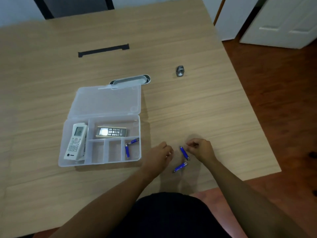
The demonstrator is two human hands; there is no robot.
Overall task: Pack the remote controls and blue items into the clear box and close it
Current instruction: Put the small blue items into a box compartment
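A pale wood-grain worktop [188, 109] fills most of the view, with reddish wooden floor and white doors to the right. On it lies one clear box [101, 162], its lid [106, 102] folded open behind it. Two remote controls sit inside: a white remote [75, 141] in the left compartment and a dark remote [111, 131] in the wide upper one. Four blue items are counted: two [129, 146] in the lower right compartment, two [184, 152] loose on the worktop between the hands. The left hand [158, 156] and right hand [201, 148] hover with fingers curled; whether either grips anything cannot be told. A small grey object [179, 70] beyond is too blurred to identify.
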